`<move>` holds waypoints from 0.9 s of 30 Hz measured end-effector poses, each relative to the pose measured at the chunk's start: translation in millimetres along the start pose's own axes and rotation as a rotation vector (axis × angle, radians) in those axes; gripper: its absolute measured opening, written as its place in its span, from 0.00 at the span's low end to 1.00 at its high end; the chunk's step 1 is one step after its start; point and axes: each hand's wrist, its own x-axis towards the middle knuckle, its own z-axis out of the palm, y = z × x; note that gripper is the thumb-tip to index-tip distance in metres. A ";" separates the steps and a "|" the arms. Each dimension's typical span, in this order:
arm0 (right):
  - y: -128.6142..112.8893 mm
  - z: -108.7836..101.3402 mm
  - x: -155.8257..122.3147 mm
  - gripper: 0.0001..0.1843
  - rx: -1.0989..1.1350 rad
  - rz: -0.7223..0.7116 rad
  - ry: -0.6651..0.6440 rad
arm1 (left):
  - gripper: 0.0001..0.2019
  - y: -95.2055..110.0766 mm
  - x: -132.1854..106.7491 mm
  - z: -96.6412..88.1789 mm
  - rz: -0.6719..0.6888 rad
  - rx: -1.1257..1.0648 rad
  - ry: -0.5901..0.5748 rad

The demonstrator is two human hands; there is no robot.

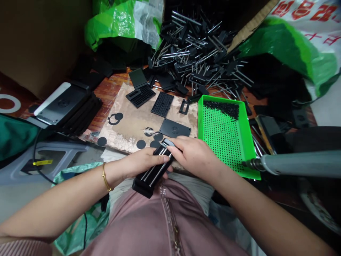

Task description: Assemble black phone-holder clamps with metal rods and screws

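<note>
Close to my body, a black plastic holder with two metal rods (149, 177) is held tilted in both hands. My left hand (144, 161) is wrapped around its middle, thumb lying over the rods. My right hand (193, 154) grips the upper end, its thumb and fingers closed at a small black end piece (167, 142). Just beyond them on the worn cardboard lies a flat black plate with a round mark (175, 128). Farther back are two ribbed black plates, one of them (162, 104) in the middle, and a small black frame (184, 106).
A green perforated tray (226, 142) with many small black screws stands to the right, a grey power screwdriver (293, 163) reaching over it. A heap of black parts with metal rods (197, 53) fills the back. Stacked black plates (66, 106) sit at left. Black discs (141, 144) dot the cardboard (125, 124).
</note>
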 end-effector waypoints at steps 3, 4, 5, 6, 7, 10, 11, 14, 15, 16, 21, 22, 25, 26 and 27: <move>-2.8 -1.6 1.6 0.18 -0.024 0.014 -0.004 | 0.18 -0.7 1.7 2.5 0.019 0.010 0.033; -3.6 -2.1 2.2 0.18 -0.023 0.014 -0.008 | 0.17 -1.1 2.4 3.3 0.028 0.009 0.046; -4.3 -2.5 2.7 0.18 -0.019 0.015 -0.015 | 0.16 -1.4 3.0 4.0 0.031 0.007 0.056; -4.7 -2.6 3.2 0.18 -0.014 0.017 -0.023 | 0.16 -1.7 3.4 4.4 0.029 0.003 0.063; -4.9 -2.4 3.6 0.18 -0.007 0.019 -0.027 | 0.15 -1.8 3.7 4.6 0.026 -0.003 0.067; -3.4 0.2 3.2 0.18 0.030 0.009 -0.004 | 0.15 -1.1 3.5 2.8 0.010 -0.010 0.045; -2.3 1.7 2.6 0.18 0.050 -0.001 0.015 | 0.15 -0.5 3.1 1.6 0.008 -0.010 0.030; 2.0 6.4 0.3 0.20 0.128 -0.036 0.073 | 0.15 2.2 1.5 -2.8 0.016 -0.022 -0.014; 3.7 7.8 -0.6 0.21 0.154 -0.045 0.082 | 0.15 3.1 1.0 -4.2 0.018 -0.031 -0.029; 5.3 9.1 -1.4 0.22 0.180 -0.055 0.086 | 0.15 4.0 0.5 -5.3 0.018 -0.041 -0.044; 12.4 11.5 -5.1 0.25 0.326 -0.123 0.072 | 0.18 6.0 -0.8 -8.1 0.004 -0.067 -0.075; 13.1 10.9 -5.5 0.25 0.347 -0.126 0.063 | 0.18 5.9 -0.9 -8.3 0.004 -0.064 -0.073; 12.7 6.4 -5.4 0.24 0.362 -0.091 0.026 | 0.20 5.4 -0.7 -8.8 0.002 -0.052 -0.078; 11.8 4.3 -5.0 0.23 0.360 -0.075 0.014 | 0.20 5.3 -0.6 -9.0 0.005 -0.048 -0.078; 10.8 2.2 -4.5 0.22 0.358 -0.060 0.007 | 0.21 5.3 -0.6 -9.2 0.008 -0.044 -0.077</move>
